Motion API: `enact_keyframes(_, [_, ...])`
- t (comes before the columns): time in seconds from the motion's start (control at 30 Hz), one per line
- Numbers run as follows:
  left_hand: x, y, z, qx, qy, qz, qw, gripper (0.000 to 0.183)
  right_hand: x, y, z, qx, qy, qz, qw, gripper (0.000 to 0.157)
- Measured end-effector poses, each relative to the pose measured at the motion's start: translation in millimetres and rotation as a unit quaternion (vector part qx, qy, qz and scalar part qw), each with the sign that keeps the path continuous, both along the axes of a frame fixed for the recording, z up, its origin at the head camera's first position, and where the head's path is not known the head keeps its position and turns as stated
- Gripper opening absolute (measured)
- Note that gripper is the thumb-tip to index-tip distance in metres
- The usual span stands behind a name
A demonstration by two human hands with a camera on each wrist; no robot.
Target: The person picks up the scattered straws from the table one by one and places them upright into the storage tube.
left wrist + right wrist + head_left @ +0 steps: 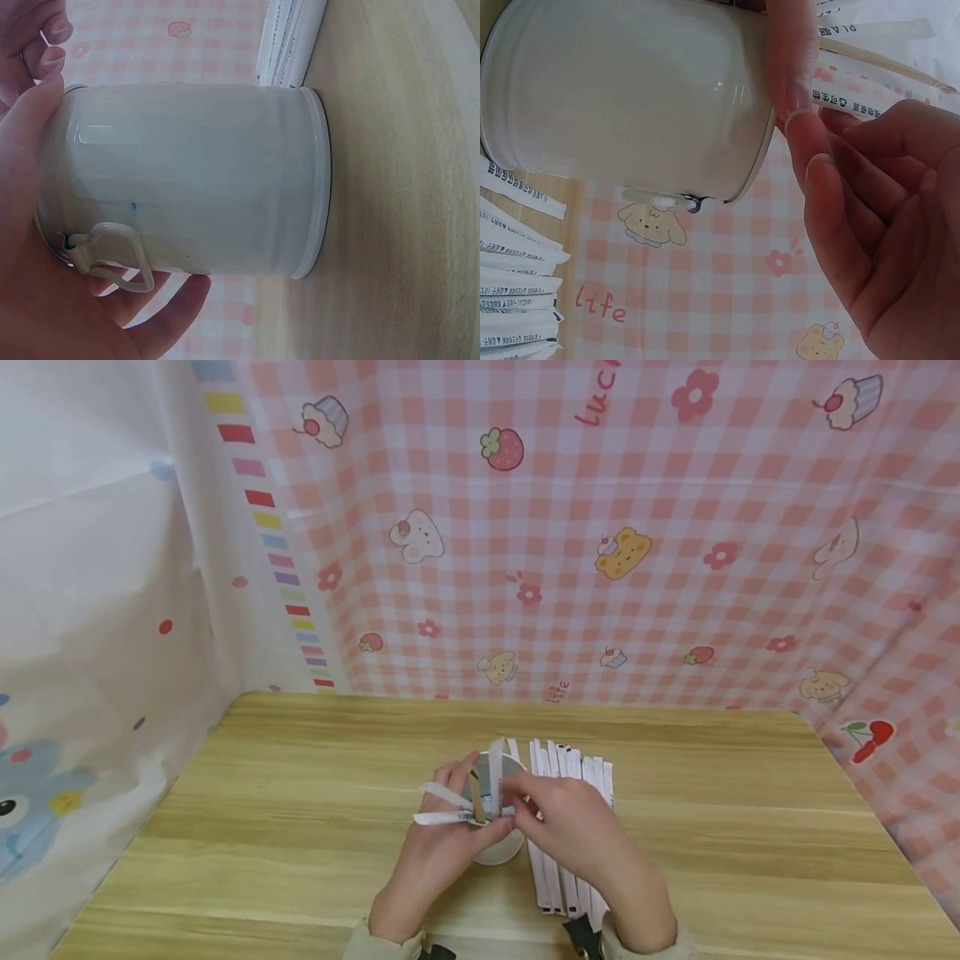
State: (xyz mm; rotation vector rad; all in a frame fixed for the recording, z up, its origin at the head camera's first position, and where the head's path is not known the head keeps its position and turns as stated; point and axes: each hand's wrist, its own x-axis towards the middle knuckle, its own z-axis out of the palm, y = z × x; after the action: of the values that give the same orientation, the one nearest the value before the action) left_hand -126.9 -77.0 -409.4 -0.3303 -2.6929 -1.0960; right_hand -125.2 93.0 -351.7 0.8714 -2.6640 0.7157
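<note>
A white metal bucket [195, 172] with small side loops stands upright on the table. My left hand [442, 852] holds it round the rim, the thumb along the near edge and fingers curled round the far side in the left wrist view. Several paper-wrapped straws [441, 817] lean out of its mouth, along with a tan stick [477, 795]. At the rim my right hand [573, 818] pinches an upright wrapped straw [496, 777] between thumb and finger. In the right wrist view its fingertips [821, 169] meet the left thumb, and the straw's lower end is hidden.
A row of wrapped straws [551, 885] lies on the wooden table [300, 810] just right of the bucket, partly under my right forearm. A pink checked cloth [570, 485] hangs behind the table, and a white printed cloth [97, 610] hangs at the left.
</note>
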Motion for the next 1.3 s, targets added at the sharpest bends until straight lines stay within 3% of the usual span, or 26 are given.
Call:
enact_keyframes(0.23, [-0.1, 0.4, 0.9, -0.004, -0.007, 0.002, 1.0, 0.093, -1.1, 0.1, -1.8, -0.012, 0.009, -0.004, 1.0, 0.016])
enact_keyframes(1.3, [-0.2, 2.2, -0.8, 0.005, -0.006, 0.003, 1.0, 0.09, -4.1, 6.4, -1.3, -0.008, -0.026, -0.024, 0.999, 0.012])
